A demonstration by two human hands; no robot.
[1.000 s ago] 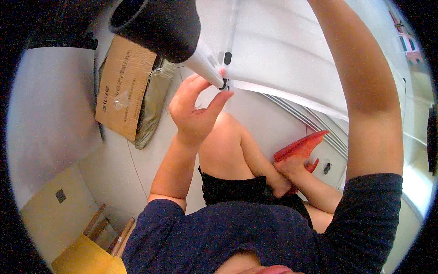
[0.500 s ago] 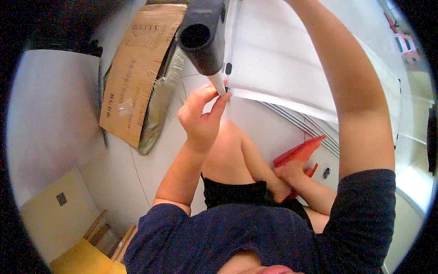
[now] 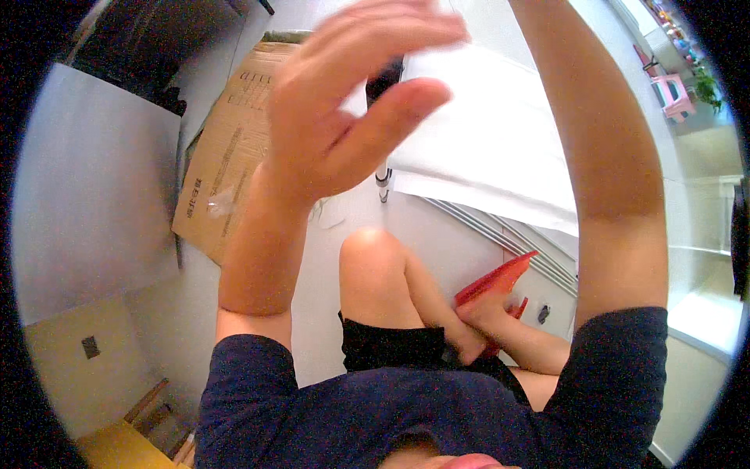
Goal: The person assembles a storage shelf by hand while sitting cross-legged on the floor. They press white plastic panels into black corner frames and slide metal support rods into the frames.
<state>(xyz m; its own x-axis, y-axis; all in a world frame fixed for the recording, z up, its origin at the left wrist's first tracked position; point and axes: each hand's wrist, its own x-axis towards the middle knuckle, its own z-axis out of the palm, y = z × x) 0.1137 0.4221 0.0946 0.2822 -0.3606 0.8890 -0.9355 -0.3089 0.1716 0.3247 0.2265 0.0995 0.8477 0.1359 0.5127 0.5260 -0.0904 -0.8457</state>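
Note:
My left hand (image 3: 332, 109) is raised in the upper middle, fingers stretched out and thumb apart, with nothing seen in it. Behind it, mostly hidden, is a black plastic fitting (image 3: 385, 78). Below this fitting the end of a thin tube (image 3: 383, 181) with a dark band shows. A white fabric sheet (image 3: 484, 129) spreads beyond, between my arms. Only my right forearm and upper arm show, reaching up past the top edge; the hand is outside the picture.
Several thin metal poles (image 3: 500, 234) lie on the floor under the sheet's near edge. A red slipper (image 3: 496, 277) is at my foot, with a small dark piece (image 3: 544, 314) beside it. Flattened cardboard (image 3: 226, 160) lies left; a pink stool (image 3: 673, 98) stands far right.
My left hand has let go of the white tube by the black fitting, risen and opened. The large black tubular piece has moved up and is now largely out of sight. My right arm stays raised.

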